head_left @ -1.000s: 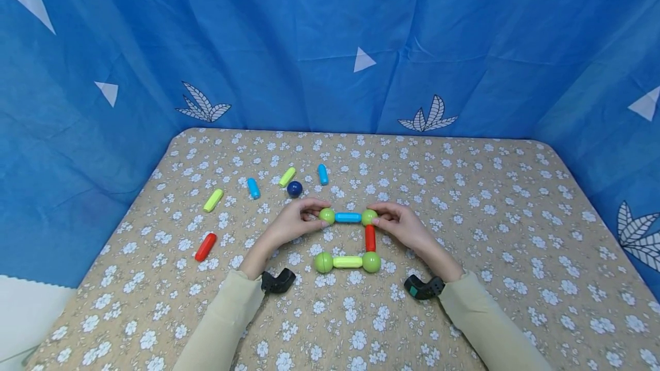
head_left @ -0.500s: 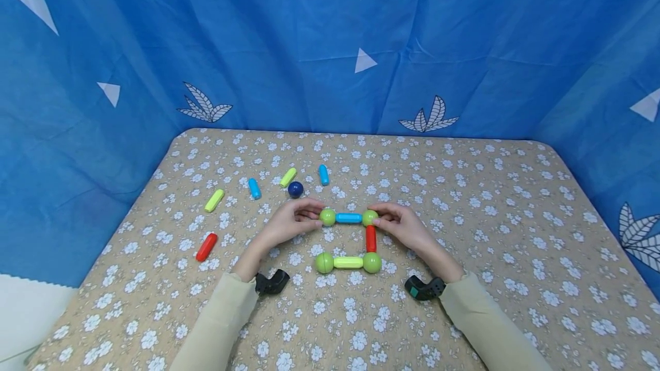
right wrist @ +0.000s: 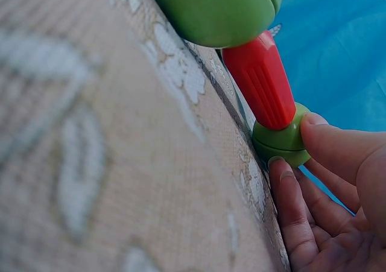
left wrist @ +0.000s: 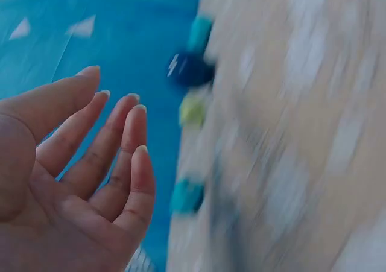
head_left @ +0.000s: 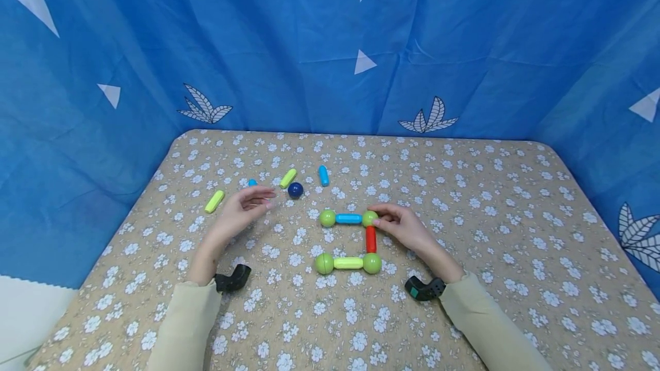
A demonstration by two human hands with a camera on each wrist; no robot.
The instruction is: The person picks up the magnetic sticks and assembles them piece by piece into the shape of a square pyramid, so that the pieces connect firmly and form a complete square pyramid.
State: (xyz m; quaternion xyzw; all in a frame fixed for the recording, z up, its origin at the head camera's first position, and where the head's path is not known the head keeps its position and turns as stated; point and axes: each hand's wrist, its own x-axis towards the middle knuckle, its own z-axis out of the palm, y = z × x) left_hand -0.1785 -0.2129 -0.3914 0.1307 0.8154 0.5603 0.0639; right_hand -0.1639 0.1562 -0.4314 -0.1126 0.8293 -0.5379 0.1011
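Observation:
My right hand point(head_left: 404, 227) pinches the far right green ball point(right wrist: 278, 140) between thumb and fingers. That ball is a corner of a U-shaped chain on the table: a blue stick point(head_left: 348, 218) runs from it to another green ball point(head_left: 327, 218). A red stick point(head_left: 370, 239) links it to the near right green ball point(head_left: 372, 263), which a yellow-green stick point(head_left: 348, 263) joins to a last green ball point(head_left: 324, 263). My left hand point(head_left: 242, 210) hovers left of the chain, fingers loosely bent around nothing. It partly covers a loose blue stick point(head_left: 252, 182).
A dark blue ball point(head_left: 295, 190) lies beyond the chain, near a yellow-green stick point(head_left: 288, 178) and a blue stick point(head_left: 323, 176). Another yellow-green stick point(head_left: 214, 201) lies left of my left hand. A flowered cloth covers the table point(head_left: 464, 205); blue curtains point(head_left: 309, 44) hang around it.
My left hand has let go of the far left green ball and moved left, now hiding the loose red stick. My right hand and the chain have stayed in place.

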